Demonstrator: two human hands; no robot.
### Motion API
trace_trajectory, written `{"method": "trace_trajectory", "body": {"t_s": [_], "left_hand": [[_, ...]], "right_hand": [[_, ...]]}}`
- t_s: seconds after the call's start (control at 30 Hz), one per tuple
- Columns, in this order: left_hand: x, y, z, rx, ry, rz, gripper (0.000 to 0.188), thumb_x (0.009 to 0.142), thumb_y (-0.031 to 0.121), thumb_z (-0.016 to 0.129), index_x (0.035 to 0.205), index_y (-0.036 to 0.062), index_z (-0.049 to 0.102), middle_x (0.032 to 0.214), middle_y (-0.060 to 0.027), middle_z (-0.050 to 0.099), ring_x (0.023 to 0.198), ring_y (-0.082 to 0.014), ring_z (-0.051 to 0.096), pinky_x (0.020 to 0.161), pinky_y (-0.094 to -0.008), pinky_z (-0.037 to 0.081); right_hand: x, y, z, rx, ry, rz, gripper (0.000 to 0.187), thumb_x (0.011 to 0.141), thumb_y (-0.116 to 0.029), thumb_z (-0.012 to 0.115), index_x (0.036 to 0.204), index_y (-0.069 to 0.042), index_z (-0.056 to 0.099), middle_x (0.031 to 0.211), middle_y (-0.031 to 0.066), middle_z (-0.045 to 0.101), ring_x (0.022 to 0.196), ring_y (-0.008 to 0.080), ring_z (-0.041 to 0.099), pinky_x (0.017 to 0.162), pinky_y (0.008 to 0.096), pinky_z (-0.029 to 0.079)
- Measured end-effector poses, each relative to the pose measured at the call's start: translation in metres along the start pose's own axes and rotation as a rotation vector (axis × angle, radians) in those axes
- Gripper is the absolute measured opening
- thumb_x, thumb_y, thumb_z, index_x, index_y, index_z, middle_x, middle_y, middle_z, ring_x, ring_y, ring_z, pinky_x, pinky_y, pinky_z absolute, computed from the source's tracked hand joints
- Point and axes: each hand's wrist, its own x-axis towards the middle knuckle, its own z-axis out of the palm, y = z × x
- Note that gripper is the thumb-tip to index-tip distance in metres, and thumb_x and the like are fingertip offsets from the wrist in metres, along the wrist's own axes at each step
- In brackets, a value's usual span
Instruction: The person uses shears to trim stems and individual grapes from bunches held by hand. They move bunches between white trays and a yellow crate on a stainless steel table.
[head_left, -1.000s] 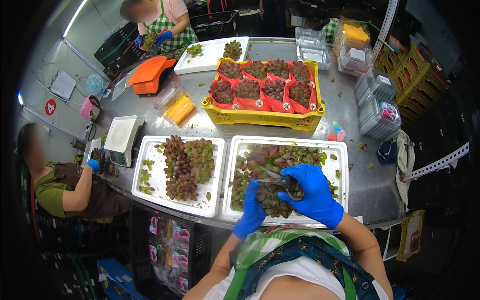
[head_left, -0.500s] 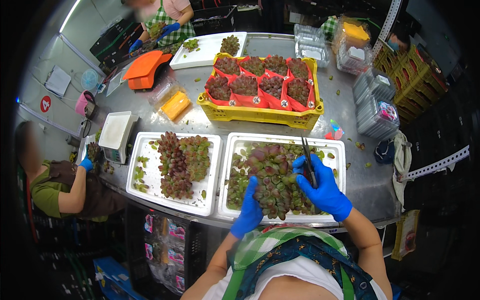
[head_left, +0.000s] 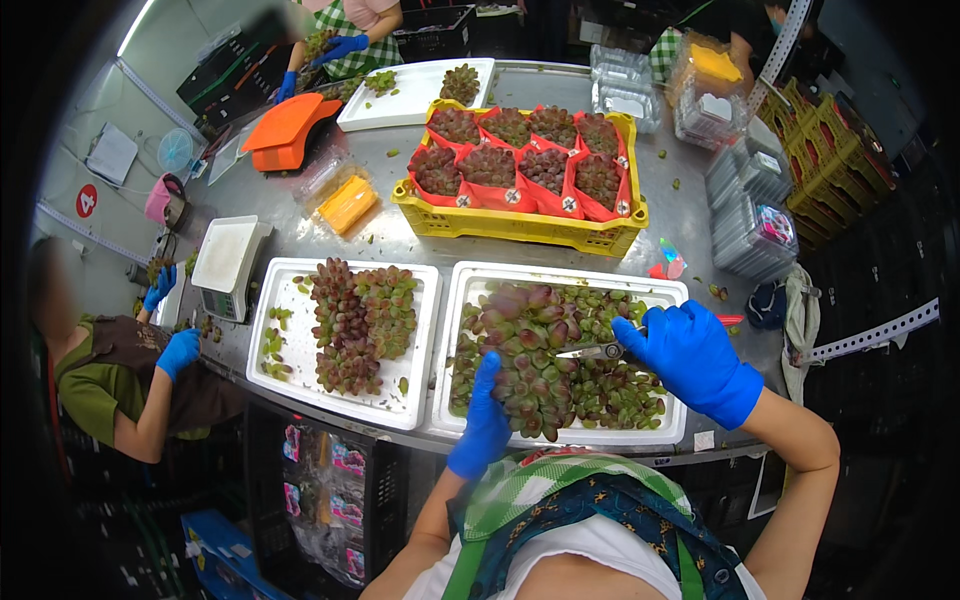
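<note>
My left hand (head_left: 480, 425), in a blue glove, is closed on the lower left side of a bunch of reddish-green grapes (head_left: 530, 370). The bunch is held up over a white tray (head_left: 685, 400) strewn with loose green grapes (head_left: 620, 385). In my blue-gloved right hand (head_left: 695, 360) is a pair of scissors (head_left: 595, 351); the blades point left and their tips reach the bunch's right side. Whether the tips touch a stem or a grape cannot be made out.
Left of me, another white tray (head_left: 425, 380) bears dark and green bunches. Behind stands a yellow crate (head_left: 520, 232) of red-wrapped bunches. A scale (head_left: 225, 270), an orange scale (head_left: 290, 130) and clear plastic boxes (head_left: 750, 225) stand around. Co-workers' gloved hands (head_left: 180, 352) show at left and far side.
My right hand has moved right, away from the bunch, and the scissors have swung from pointing up to pointing left at it. A co-worker's hands at left have shifted.
</note>
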Motion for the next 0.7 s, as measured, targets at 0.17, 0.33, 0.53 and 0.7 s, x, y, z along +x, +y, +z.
{"method": "trace_trajectory", "body": {"t_s": [0.17,0.33,0.53,0.7], "left_hand": [[-0.002,0.001,0.001,0.096,-0.032,0.012,0.064,0.085,0.048,0.046,0.131,0.0066,0.032,0.124,-0.0121,0.046,0.111,-0.0254,0.049,0.091,-0.0396,0.044],[-0.004,0.005,0.005,0.082,-0.101,-0.012,0.064,0.085,0.048,0.047,0.131,0.0065,0.032,0.124,-0.0123,0.046,0.11,-0.0249,0.049,0.091,-0.0389,0.044],[0.001,-0.003,-0.006,0.124,-0.021,-0.001,0.064,0.084,0.048,0.047,0.13,0.0057,0.032,0.124,-0.0131,0.046,0.109,-0.0254,0.05,0.09,-0.0391,0.045],[-0.002,-0.002,-0.004,-0.002,0.008,-0.069,0.053,0.085,0.039,0.052,0.126,0.009,0.039,0.118,-0.0089,0.051,0.106,-0.0205,0.053,0.089,-0.0356,0.045]], "right_hand": [[0.007,-0.004,-0.005,-0.117,0.023,-0.064,0.031,0.074,-0.01,0.053,0.104,-0.008,0.049,0.064,0.0023,0.042,0.056,0.0149,0.046,0.052,0.0293,0.035],[0.008,-0.006,-0.006,-0.157,0.038,-0.085,0.026,0.073,-0.01,0.053,0.098,-0.007,0.049,0.061,0.002,0.04,0.053,0.014,0.045,0.049,0.0284,0.033],[0.009,-0.004,-0.001,-0.093,0.058,-0.109,0.021,0.072,-0.011,0.053,0.092,-0.006,0.049,0.06,0.0028,0.041,0.05,0.0144,0.046,0.047,0.0286,0.033],[0.007,-0.004,-0.001,-0.06,0.034,-0.086,0.025,0.072,-0.011,0.053,0.097,-0.007,0.05,0.061,0.0033,0.044,0.05,0.0152,0.048,0.046,0.0291,0.034]]}}
